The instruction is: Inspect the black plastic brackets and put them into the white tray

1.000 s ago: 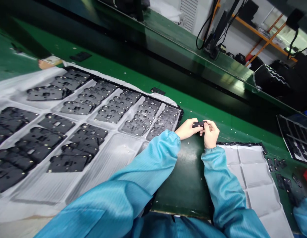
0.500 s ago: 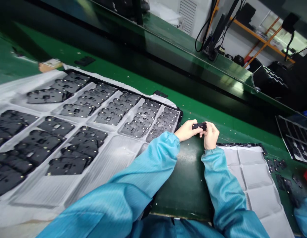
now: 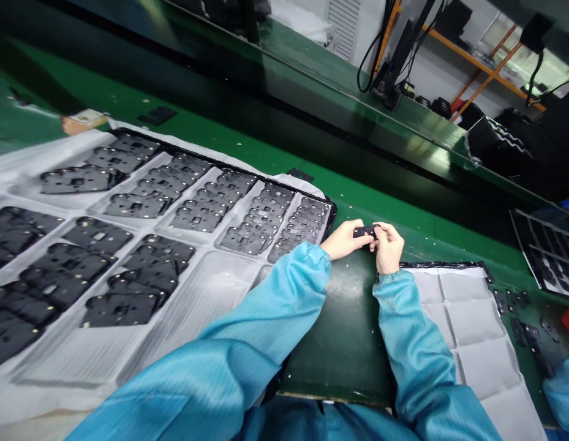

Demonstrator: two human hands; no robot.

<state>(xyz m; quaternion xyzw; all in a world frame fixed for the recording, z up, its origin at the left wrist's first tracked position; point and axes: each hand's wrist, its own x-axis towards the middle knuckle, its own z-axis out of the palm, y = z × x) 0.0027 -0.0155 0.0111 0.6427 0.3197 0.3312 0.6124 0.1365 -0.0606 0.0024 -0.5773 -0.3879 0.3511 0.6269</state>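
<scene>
Between my two hands, above the green bench (image 3: pixel 339 343), is a small flat black plate (image 3: pixel 363 231). My left hand (image 3: pixel 346 239) pinches its left end between thumb and fingers. The fingers of my right hand (image 3: pixel 389 245) are closed on its right end and hide part of it. To the left lies a large compartmented tray (image 3: pixel 206 245) covered with white sheeting. Overlapping black plates with cutouts (image 3: pixel 199 214) fill many of its compartments. At my right forearm lies a second white-lined tray (image 3: pixel 477 337), its visible compartments bare.
Loose black parts (image 3: pixel 532 337) lie on the bench right of the second tray, near another person's blue sleeve (image 3: pixel 562 389). A dark tray of parts (image 3: pixel 548 257) sits at far right. A raised ledge (image 3: pixel 321 79) runs along the back.
My right thumb and fingers have shifted left over the black plate, covering more of its right end. The whole view has moved slightly; the trays look unchanged.
</scene>
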